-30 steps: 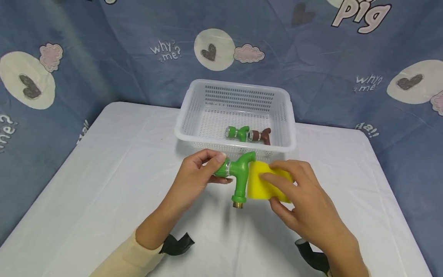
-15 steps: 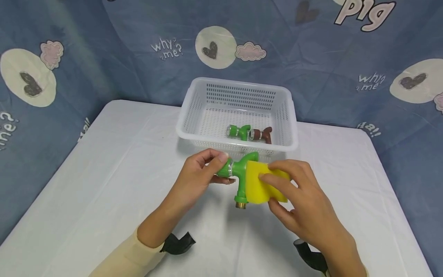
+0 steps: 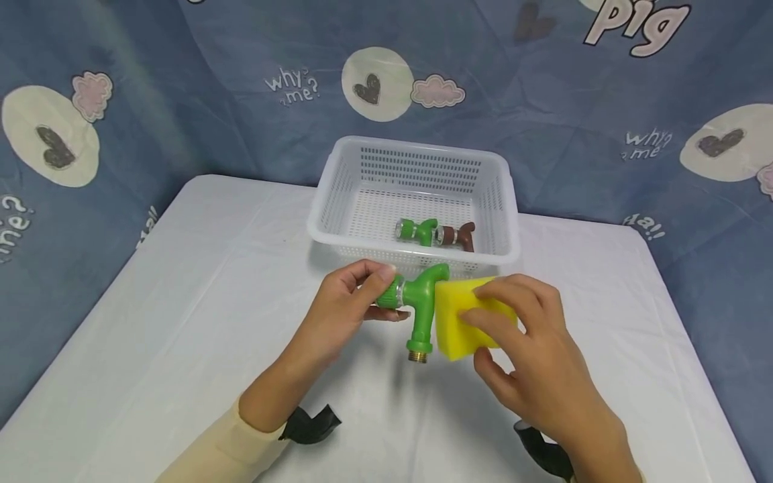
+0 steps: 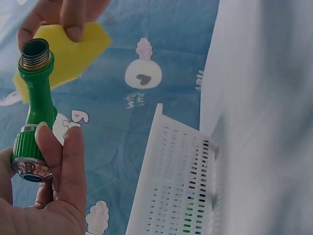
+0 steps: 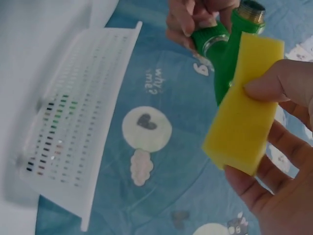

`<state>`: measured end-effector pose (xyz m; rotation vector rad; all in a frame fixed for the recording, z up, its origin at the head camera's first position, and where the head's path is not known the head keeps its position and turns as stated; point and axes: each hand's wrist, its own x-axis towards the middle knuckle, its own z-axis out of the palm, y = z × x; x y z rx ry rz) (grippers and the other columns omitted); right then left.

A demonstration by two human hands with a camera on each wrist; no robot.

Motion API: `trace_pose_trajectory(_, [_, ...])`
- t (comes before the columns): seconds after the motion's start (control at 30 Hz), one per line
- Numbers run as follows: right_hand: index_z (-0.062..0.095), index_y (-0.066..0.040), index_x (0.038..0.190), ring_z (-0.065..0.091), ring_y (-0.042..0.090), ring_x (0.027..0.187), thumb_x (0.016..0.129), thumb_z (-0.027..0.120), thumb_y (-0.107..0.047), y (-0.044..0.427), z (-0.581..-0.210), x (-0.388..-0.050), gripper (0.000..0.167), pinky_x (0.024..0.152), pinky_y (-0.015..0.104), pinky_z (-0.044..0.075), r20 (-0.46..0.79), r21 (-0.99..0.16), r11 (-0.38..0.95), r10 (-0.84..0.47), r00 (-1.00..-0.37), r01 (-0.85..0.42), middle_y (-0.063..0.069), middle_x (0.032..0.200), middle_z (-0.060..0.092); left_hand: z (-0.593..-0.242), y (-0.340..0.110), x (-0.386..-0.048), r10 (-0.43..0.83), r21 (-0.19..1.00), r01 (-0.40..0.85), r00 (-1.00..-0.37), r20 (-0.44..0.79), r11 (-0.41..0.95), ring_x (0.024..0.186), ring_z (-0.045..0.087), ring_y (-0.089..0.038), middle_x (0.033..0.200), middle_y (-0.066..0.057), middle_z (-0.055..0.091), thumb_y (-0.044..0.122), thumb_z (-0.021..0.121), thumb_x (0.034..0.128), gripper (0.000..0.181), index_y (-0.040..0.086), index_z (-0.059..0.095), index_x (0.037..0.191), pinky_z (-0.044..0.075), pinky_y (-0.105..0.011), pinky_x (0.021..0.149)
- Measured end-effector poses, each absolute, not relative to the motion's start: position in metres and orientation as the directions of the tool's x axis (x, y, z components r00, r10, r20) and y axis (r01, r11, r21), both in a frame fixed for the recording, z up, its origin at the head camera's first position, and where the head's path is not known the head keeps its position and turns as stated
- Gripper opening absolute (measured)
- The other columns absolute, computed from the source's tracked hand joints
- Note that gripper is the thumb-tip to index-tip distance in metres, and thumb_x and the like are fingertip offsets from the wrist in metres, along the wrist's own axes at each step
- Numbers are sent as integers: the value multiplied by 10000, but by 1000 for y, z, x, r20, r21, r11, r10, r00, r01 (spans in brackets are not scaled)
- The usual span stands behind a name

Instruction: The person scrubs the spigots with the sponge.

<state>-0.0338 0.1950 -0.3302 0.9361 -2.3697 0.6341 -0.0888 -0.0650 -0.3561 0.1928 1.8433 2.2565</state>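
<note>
My left hand [image 3: 347, 308] grips a green faucet [image 3: 423, 302] by its ribbed knob end, above the table. The faucet's threaded brass end [image 3: 417, 356] points down toward me, and the curved green tip points up and away. In my right hand [image 3: 537, 349] a yellow sponge [image 3: 461, 318] is pinched between thumb and fingers, close beside the faucet's right side. Seen from the right wrist, the sponge [image 5: 249, 103] overlaps the faucet body [image 5: 227, 66]; whether they touch I cannot tell. The left wrist view shows the open brass threads [image 4: 35, 54] and the ribbed knob [image 4: 28, 147].
Behind the hands stands a white perforated basket [image 3: 320, 231]. Inside lie a smaller-looking green faucet [image 3: 417, 231] and a brown faucet [image 3: 457, 235]. A white cloth [image 3: 181, 288] covers the table, and a blue printed curtain [image 3: 241, 134] hangs behind it. Black straps [image 3: 311, 426] hang near both wrists.
The sponge moved left over the faucet's side half a second ago, then back right and off it. It is now tilted differently. The left hand and faucet have barely moved.
</note>
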Motion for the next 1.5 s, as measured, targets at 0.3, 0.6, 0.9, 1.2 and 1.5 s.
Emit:
trace_pose_trajectory(0.3, [704,-91,1057,471,494,1189,926,485,-107,186,-335,-39,256,1096,327,356,731,-104,622,-481,-484,-776,200,1242,613,-357,-60,-88,286,980,-118,-956,-68,-162,723,737,-299,999,-190,658,242,653,1058,311,-68,661,1082,639,-492,792])
trace_pose_trajectory(0.6, [721,-54,1088,435,522,1224,792,614,-8,192,-338,-40,318,1061,351,394,727,-127,702,-414,-547,-701,231,1284,586,-358,-62,-88,266,982,-108,-962,-63,-156,758,749,-323,1047,-185,631,242,673,1049,295,-51,652,1075,639,-475,806])
trace_pose_trajectory(0.9, [722,-88,1018,507,492,1147,950,459,-76,177,-335,-36,272,1052,364,433,785,-12,628,-476,-397,-778,198,1186,652,-357,-62,-88,309,979,-136,-947,-84,-152,738,757,-318,969,-192,671,247,652,1061,298,-51,650,1073,641,-470,784])
trace_pose_trajectory(1.2, [733,-71,1071,456,524,1222,818,589,-12,187,-342,-42,297,981,452,467,739,-78,689,-445,-505,-721,229,1264,603,-356,-62,-87,309,982,-141,-946,-97,-124,746,762,-327,926,-189,675,232,638,1068,281,-49,647,1061,644,-452,775])
trace_pose_trajectory(1.5, [736,-104,1077,480,500,1208,993,481,-143,181,-334,-32,272,1169,282,324,742,-90,626,-477,-472,-774,188,1263,641,-356,-64,-88,295,985,-115,-953,-72,-132,769,764,-347,951,-198,683,250,637,1071,288,-37,648,1053,643,-454,784])
